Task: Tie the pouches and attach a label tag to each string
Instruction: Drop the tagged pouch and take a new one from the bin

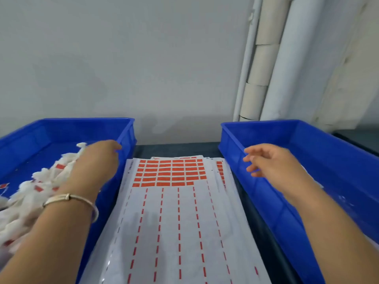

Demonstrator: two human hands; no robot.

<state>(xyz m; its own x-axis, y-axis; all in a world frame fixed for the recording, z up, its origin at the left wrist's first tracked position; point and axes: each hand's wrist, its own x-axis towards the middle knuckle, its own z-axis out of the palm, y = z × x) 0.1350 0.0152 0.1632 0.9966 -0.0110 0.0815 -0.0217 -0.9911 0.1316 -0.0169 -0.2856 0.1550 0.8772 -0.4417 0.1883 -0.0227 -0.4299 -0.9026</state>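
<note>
Risk, judged: pouches [30,193], heaped white with red tags in left bin [127,132] at 9 o'clock, could tangle or spill if left hand [96,160], whose grip cannot be told, drags them; right hand [270,160], fingers loosely spread and empty, hovers over right bin [328,152] at 3 o'clock; label sheet [174,212], center, on dark table [176,149]; grey wall [123,58]; pipes [287,68] at 1 o'clock

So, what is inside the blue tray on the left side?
The left blue tray holds a heap of white pouches, some with red tags. The left hand reaches in and covers part of the heap.
</note>
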